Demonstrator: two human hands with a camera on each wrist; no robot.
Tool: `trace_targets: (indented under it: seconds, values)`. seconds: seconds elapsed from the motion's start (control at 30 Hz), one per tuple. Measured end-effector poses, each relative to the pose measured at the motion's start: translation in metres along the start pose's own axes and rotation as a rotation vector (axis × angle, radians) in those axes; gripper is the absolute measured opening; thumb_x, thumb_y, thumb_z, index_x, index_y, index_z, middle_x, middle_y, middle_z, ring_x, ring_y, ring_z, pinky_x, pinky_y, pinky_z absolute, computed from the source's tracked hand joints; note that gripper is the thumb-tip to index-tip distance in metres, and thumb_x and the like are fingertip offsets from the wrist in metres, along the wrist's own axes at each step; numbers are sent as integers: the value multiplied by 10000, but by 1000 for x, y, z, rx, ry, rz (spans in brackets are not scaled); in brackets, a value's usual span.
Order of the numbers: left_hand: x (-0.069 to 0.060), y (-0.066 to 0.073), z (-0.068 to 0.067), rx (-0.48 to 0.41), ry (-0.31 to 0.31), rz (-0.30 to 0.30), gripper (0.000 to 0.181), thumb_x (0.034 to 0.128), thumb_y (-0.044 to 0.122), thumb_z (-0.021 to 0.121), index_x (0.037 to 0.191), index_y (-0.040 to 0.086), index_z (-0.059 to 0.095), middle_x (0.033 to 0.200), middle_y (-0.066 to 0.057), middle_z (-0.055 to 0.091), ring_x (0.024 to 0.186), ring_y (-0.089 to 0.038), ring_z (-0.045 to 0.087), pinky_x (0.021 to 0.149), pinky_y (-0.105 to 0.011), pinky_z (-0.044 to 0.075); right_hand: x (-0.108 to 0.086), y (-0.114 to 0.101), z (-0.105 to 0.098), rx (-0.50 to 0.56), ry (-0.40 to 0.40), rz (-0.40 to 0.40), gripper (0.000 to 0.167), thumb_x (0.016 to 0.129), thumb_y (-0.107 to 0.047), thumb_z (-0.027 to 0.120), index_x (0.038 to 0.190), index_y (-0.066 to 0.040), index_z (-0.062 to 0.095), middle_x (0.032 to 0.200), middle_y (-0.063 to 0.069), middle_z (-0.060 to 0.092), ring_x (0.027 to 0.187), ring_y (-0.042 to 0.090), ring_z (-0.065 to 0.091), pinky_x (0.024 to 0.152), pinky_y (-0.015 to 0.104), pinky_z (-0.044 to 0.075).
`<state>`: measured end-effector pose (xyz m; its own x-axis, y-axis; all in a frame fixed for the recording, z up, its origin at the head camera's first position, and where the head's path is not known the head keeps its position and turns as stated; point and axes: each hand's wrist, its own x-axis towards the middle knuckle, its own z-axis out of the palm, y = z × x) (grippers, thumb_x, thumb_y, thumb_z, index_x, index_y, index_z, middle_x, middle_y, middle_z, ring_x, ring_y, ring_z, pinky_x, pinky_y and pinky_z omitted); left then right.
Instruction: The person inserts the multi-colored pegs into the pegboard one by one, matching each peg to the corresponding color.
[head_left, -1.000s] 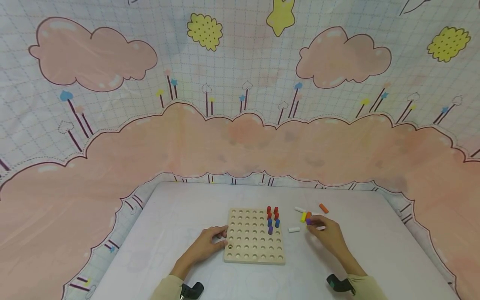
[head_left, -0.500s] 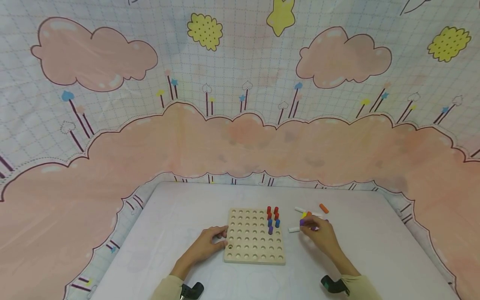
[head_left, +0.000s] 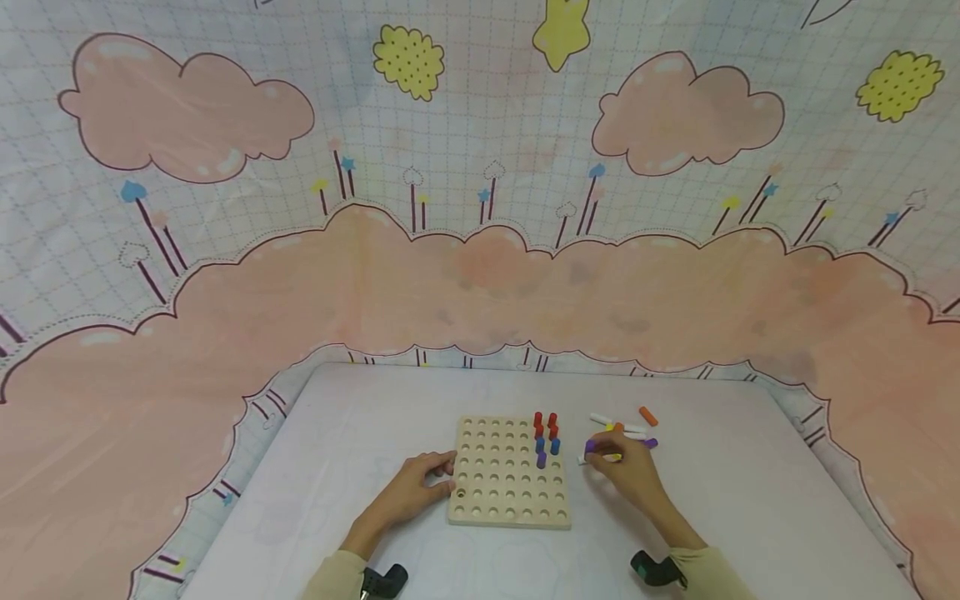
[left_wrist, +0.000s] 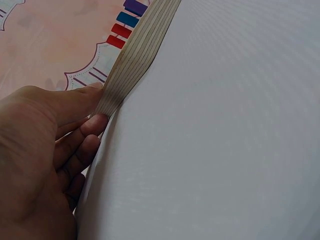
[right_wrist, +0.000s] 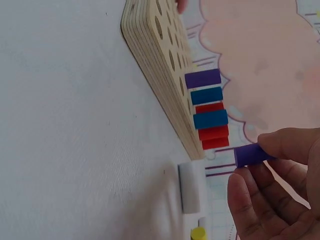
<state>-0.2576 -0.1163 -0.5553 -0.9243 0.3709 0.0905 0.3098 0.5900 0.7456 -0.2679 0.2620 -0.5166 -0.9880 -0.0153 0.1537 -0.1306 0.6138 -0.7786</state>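
A square wooden pegboard (head_left: pixel 493 475) lies on the white table, with red, blue and purple pegs upright at its far right. My left hand (head_left: pixel 415 483) holds the board's left edge; in the left wrist view its thumb (left_wrist: pixel 75 102) and curled fingers meet the board's corner. Right of the board, my right hand (head_left: pixel 628 467) pinches a purple peg (right_wrist: pixel 248 155) between thumb and fingers, raised off the table. In the right wrist view a purple peg (right_wrist: pixel 202 78) stands in the board, nearest the empty holes, beside a blue peg (right_wrist: pixel 206 95).
Loose pegs lie around my right hand: an orange peg (head_left: pixel 648 417), a white peg (head_left: pixel 600 418), another purple peg (head_left: pixel 651 443) and others partly hidden by the hand. A white peg (right_wrist: pixel 189 187) and a yellow peg (right_wrist: pixel 198 233) show in the right wrist view.
My right hand has moved left toward the pegboard with the purple peg, uncovering another purple peg on the table. My left hand stays at the board's edge.
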Motion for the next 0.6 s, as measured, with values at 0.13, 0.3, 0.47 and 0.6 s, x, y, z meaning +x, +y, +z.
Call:
trace_targets:
  seconds: [0.13, 0.3, 0.47, 0.6]
  values:
    - [0, -1, 0, 6, 0, 7, 525, 913, 278, 689, 1379, 73, 561, 1061, 121, 619, 1005, -88, 516, 952, -339, 431, 2, -3, 7, 9, -21, 23, 222, 851, -85, 740, 1068, -89, 690, 1002, 34, 725, 962, 193, 669, 818, 311, 564]
    - [1, 0, 0, -9, -2, 9, 526, 915, 270, 689, 1380, 62, 557, 1061, 110, 617, 1015, -116, 521, 956, -358, 431, 2, -7, 15, 25, -37, 39, 208, 851, -89, 742, 1053, -104, 695, 993, 16, 724, 966, 189, 669, 842, 354, 568]
    - [0, 2, -1, -10, -5, -11, 524, 913, 269, 689, 1383, 77, 557, 1066, 119, 612, 1021, -103, 514, 973, -368, 424, 1, -13, 22, 41, -53, 50, 184, 861, -90, 739, 1038, -113, 695, 985, -2, 715, 961, 171, 659, 858, 363, 566]
    - [-1, 3, -1, -12, -10, -16, 526, 915, 267, 688, 1387, 78, 553, 1072, 122, 608, 1026, -98, 509, 979, -368, 425, 1, -12, 27, 57, -61, 55, 185, 855, -78, 743, 1031, -113, 698, 983, -3, 709, 952, 158, 655, 844, 346, 567]
